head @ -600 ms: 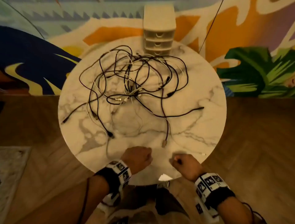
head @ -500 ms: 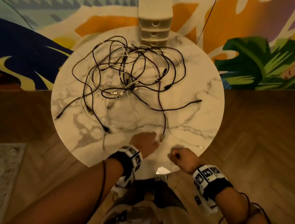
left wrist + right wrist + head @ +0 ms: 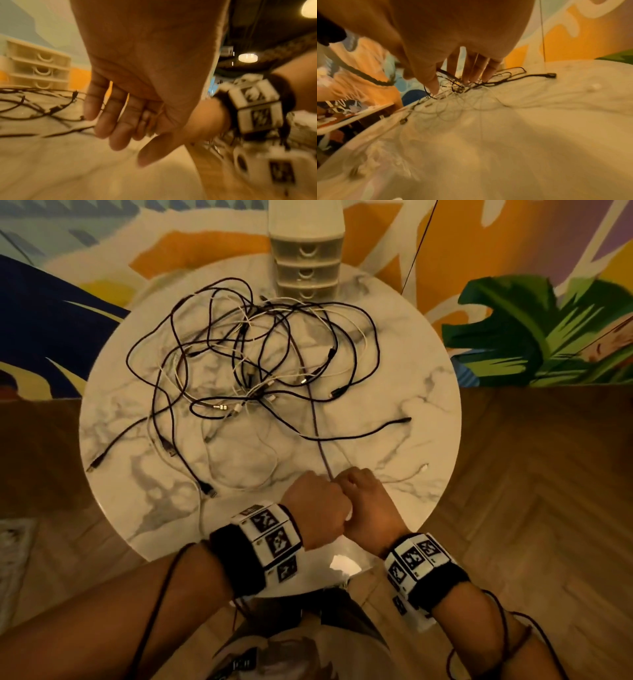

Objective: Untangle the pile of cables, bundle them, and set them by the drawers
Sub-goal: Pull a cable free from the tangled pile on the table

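Observation:
A tangle of black and white cables (image 3: 257, 354) (image 3: 34, 108) (image 3: 471, 83) lies on the round marble table (image 3: 411, 392). Just behind it, at the far edge, stands a small cream drawer unit (image 3: 306, 268) (image 3: 37, 67). One dark cable (image 3: 320, 440) runs straight and taut from the pile to my two hands, which meet near the front edge. My left hand (image 3: 315, 505) (image 3: 120, 135) has its fingers curled round that cable's end. My right hand (image 3: 366, 498) (image 3: 452, 85) touches the left one, fingers stretched forward, thumb apart; no cable shows in it.
A loose white cable end (image 3: 424, 467) lies right of my hands, and a black plug (image 3: 407, 419) beyond it. More plugs trail toward the left rim (image 3: 92, 467). A painted wall stands behind the table, wooden floor around it. A thin cord (image 3: 416, 251) hangs at the back right.
My left hand took hold of the dark cable's end and drew it straight. My right hand left the table's edge, unclenched from a fist and came over against the left hand.

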### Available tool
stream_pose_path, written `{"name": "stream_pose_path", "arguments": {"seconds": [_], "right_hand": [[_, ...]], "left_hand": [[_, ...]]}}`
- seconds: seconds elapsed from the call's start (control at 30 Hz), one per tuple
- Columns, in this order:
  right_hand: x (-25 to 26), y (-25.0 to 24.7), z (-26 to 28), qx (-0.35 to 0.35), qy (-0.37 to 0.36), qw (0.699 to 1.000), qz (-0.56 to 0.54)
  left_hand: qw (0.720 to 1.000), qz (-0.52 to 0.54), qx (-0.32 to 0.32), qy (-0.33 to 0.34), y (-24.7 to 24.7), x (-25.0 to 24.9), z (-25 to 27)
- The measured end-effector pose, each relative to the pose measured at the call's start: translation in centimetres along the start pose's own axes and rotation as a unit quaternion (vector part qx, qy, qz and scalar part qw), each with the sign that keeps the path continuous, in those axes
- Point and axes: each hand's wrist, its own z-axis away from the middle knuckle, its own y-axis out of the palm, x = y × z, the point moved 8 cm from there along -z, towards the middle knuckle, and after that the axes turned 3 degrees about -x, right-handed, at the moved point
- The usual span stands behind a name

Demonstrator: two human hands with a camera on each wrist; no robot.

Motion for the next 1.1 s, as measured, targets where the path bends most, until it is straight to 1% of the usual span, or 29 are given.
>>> {"name": "stream_pose_path", "arguments": {"seconds": [0.03, 0.1, 0.17, 0.2, 0.23, 0.27, 0.3, 0.33, 0.37, 0.4, 0.43, 0.47, 0.5, 0.53, 0.57, 0.63, 0.67, 0.73, 0.77, 0.8, 0.83, 0.87, 0.9, 0.93, 0.97, 1.0, 1.03, 1.07, 1.1], "right_hand": [[0.5, -0.4, -0.9, 0.008, -0.008, 1.000, -0.021], [0.7, -1.6, -2.5, 0.020, 0.019, 0.996, -0.080], [0.6, -3.0, -3.6, 0.016, 0.060, 0.987, -0.150], [0.6, -3.5, -4.2, 0.014, 0.072, 0.981, -0.179], [0.5, -3.8, -4.5, 0.007, 0.086, 0.975, -0.206], [0.2, -4.2, -4.9, -0.008, 0.107, 0.967, -0.231], [-0.3, -4.4, -5.1, -0.030, 0.134, 0.959, -0.249], [-0.9, -4.7, -5.2, -0.058, 0.160, 0.950, -0.261], [-1.2, -5.1, -5.4, -0.085, 0.181, 0.941, -0.275], [-1.2, -5.5, -5.5, -0.108, 0.193, 0.930, -0.293], [-1.2, -5.7, -5.7, -0.116, 0.201, 0.921, -0.313], [-1.1, -5.6, -5.9, -0.110, 0.211, 0.911, -0.336], [-1.1, -5.4, -6.0, -0.099, 0.222, 0.900, -0.362], [-1.2, -5.1, -6.2, -0.089, 0.227, 0.890, -0.385], [-1.3, -4.9, -6.3, -0.082, 0.230, 0.880, -0.407], [-1.7, -4.8, -6.6, -0.086, 0.230, 0.866, -0.436], [-1.9, -5.1, -6.7, -0.094, 0.226, 0.859, -0.450], [-2.3, -6.1, -6.9, -0.125, 0.218, 0.841, -0.479], [-2.5, -6.7, -7.0, -0.142, 0.213, 0.827, -0.500], [-2.5, -7.2, -7.0, -0.154, 0.206, 0.809, -0.529], [-2.5, -7.7, -7.0, -0.161, 0.202, 0.784, -0.565], [-2.3, -8.1, -7.0, -0.162, 0.202, 0.752, -0.606], [-1.9, -8.5, -6.9, -0.156, 0.203, 0.720, -0.646], [-1.4, -8.9, -7.0, -0.141, 0.198, 0.696, -0.676], [-0.7, -9.2, -7.1, -0.116, 0.193, 0.686, -0.692], [0.2, -9.3, -7.3, -0.087, 0.189, 0.693, -0.691], [0.9, -9.2, -7.4, -0.059, 0.191, 0.715, -0.670], [1.3, -8.9, -7.5, -0.036, 0.196, 0.749, -0.632], [1.6, -8.6, -7.6, -0.017, 0.200, 0.784, -0.587]], "left_hand": [[1.000, 0.000, -0.026, 0.010, -1.7, -0.1, 0.1], [0.995, 0.038, -0.095, 0.002, -4.8, 0.4, 0.5], [0.975, 0.142, -0.169, -0.028, -6.7, 1.9, 1.2], [0.955, 0.214, -0.199, -0.046, -7.1, 2.9, 1.4], [0.929, 0.291, -0.222, -0.054, -6.9, 3.8, 1.5], [0.891, 0.375, -0.247, -0.062, -6.8, 4.8, 1.4], [0.843, 0.461, -0.267, -0.075, -6.1, 6.0, 1.2], [0.792, 0.542, -0.266, -0.092, -5.0, 7.0, 0.8], [0.757, 0.601, -0.234, -0.107, -3.6, 7.7, 0.1], [0.754, 0.623, -0.176, -0.114, -1.9, 7.6, -0.7], [0.778, 0.609, -0.109, -0.110, -0.2, 7.1, -1.5], [0.807, 0.579, -0.059, -0.104, 1.5, 6.6, -2.0], [0.832, 0.544, -0.044, -0.105, 2.7, 6.5, -2.5], [0.850, 0.511, -0.059, -0.114, 3.3, 6.8, -2.8], [0.860, 0.486, -0.085, -0.128, 3.6, 7.4, -3.0], [0.869, 0.452, -0.120, -0.162, 4.3, 9.1, -3.1], [0.868, 0.446, -0.129, -0.177, 4.7, 10.0, -3.1], [0.858, 0.447, -0.138, -0.211, 5.5, 12.2, -3.1], [0.849, 0.457, -0.137, -0.230, 5.8, 13.4, -3.1], [0.835, 0.474, -0.133, -0.247, 5.8, 14.3, -3.0], [0.821, 0.493, -0.129, -0.256, 5.3, 15.0, -3.0], [0.817, 0.499, -0.130, -0.257, 4.5, 15.1, -3.0], [0.832, 0.473, -0.142, -0.254, 3.3, 15.0, -3.0], [0.861, 0.413, -0.161, -0.251, 1.5, 14.5, -3.0], [0.890, 0.336, -0.182, -0.248, -0.5, 13.6, -2.9], [0.909, 0.264, -0.213, -0.244, -2.5, 12.5, -2.7], [0.914, 0.224, -0.240, -0.238, -4.3, 11.4, -2.4], [0.919, 0.199, -0.248, -0.232, -5.2, 10.4, -2.4], [0.929, 0.175, -0.234, -0.227, -5.5, 9.7, -2.7]]}}
